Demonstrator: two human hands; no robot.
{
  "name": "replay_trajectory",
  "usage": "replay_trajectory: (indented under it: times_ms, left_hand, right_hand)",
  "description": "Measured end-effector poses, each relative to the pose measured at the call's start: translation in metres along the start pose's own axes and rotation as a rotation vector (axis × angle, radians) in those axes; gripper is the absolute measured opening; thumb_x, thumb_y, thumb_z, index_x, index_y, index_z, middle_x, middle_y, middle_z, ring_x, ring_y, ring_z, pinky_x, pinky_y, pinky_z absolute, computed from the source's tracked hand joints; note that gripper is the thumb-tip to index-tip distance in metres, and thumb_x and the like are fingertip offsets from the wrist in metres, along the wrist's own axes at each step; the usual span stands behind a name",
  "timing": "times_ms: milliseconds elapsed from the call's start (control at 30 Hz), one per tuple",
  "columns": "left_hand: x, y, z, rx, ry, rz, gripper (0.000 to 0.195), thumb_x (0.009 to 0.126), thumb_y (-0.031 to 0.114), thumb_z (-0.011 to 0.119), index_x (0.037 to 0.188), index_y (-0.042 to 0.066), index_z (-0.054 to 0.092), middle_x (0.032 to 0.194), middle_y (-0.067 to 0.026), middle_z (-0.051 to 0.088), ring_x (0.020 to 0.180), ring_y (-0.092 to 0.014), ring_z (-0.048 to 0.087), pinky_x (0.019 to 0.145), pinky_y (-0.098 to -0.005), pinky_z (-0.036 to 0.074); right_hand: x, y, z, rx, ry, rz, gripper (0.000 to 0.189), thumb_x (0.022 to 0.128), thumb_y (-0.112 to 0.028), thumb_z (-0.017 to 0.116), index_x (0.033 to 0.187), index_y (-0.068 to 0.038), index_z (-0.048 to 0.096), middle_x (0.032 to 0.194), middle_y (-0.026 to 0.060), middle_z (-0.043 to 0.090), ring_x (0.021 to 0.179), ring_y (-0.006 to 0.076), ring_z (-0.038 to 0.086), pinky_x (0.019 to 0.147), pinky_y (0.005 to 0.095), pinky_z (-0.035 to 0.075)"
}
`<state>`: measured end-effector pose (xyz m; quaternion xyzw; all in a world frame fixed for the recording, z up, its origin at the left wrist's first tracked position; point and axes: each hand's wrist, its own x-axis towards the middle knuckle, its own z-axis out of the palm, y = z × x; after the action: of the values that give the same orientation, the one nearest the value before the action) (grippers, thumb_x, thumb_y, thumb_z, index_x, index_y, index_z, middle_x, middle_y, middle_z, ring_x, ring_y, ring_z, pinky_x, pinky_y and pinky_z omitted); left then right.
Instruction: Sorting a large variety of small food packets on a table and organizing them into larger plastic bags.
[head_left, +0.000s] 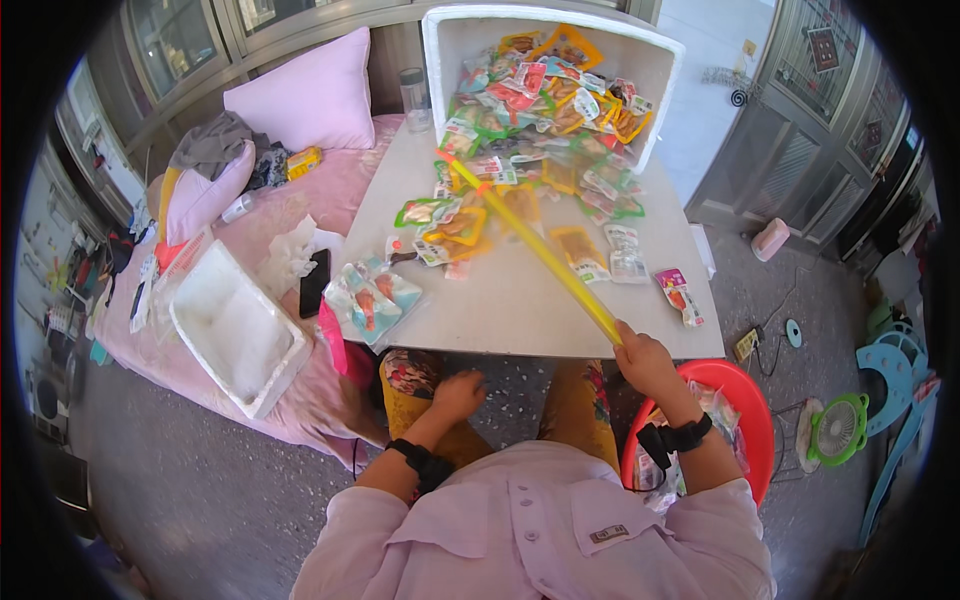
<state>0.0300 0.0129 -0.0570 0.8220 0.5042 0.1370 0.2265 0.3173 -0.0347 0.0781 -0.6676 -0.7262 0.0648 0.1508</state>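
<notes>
My right hand (643, 358) is closed around the near end of a long yellow stick (551, 266) with orange parts at its far end. The stick slants over the table (510, 322) towards a white foam box (664, 90) lying with its opening towards me. Many small sealed food packets (570, 105) fill the box and spill out of its mouth; some are blurred. Single packets (679, 296) lie nearer, and blue-white packets (373, 300) sit at the left edge. My left hand (459, 395) rests near my left knee, below the table edge; whether its fingers hold anything does not show.
A red basin (759, 450) with packets stands on the floor at right. On the pink-covered seat at left lie a white foam container (289, 360), a black phone (315, 283) and a pillow (307, 94). A clear bottle (415, 101) stands beside the box. A green fan (838, 430) is at far right.
</notes>
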Motion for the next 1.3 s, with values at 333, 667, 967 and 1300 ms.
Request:
replay_trajectory:
  times_ms: [333, 667, 967, 1300]
  left_hand:
    - [0.001, -0.002, -0.001, -0.006, -0.012, 0.030, 0.021, 0.069, 0.023, 0.046, 0.084, 0.008, 0.051, 0.087, -0.0123, 0.052, 0.080, -0.029, 0.050, 0.069, -0.0386, 0.041]
    - [0.000, -0.004, 0.001, -0.022, 0.009, 0.021, 0.021, 0.068, 0.022, 0.048, 0.084, 0.008, 0.051, 0.085, -0.0127, 0.052, 0.079, -0.030, 0.050, 0.068, -0.0388, 0.041]
    - [-0.001, -0.009, 0.007, -0.007, 0.038, -0.008, 0.020, 0.066, 0.021, 0.049, 0.081, 0.008, 0.051, 0.081, -0.0133, 0.052, 0.076, -0.030, 0.051, 0.066, -0.0386, 0.042]
    - [0.004, -0.010, 0.012, 0.003, 0.038, 0.036, 0.020, 0.067, 0.021, 0.049, 0.081, 0.008, 0.052, 0.082, -0.0131, 0.052, 0.077, -0.030, 0.051, 0.066, -0.0388, 0.042]
  right_hand:
    - [-0.127, 0.013, 0.014, 0.394, 0.022, 0.082, 0.036, 0.072, -0.009, 0.049, 0.105, 0.003, 0.040, 0.078, 0.0214, 0.053, 0.073, 0.0357, 0.053, 0.063, 0.0362, 0.042]
    - [-0.073, -0.002, 0.017, 0.848, 0.008, 0.217, 0.039, 0.077, -0.008, 0.045, 0.114, -0.004, 0.033, 0.066, 0.0014, 0.045, 0.051, 0.0070, 0.042, 0.047, 0.0197, 0.038]
    - [0.087, 0.011, 0.026, 0.473, 0.037, 0.193, 0.041, 0.077, -0.023, 0.041, 0.112, -0.003, 0.033, 0.072, 0.0211, 0.053, 0.065, 0.0306, 0.053, 0.060, 0.0349, 0.042]
    - [0.071, -0.001, 0.051, 0.515, -0.086, 0.261, 0.043, 0.077, -0.024, 0.040, 0.114, -0.004, 0.029, 0.082, 0.0256, 0.051, 0.076, 0.0369, 0.051, 0.067, 0.0388, 0.040]
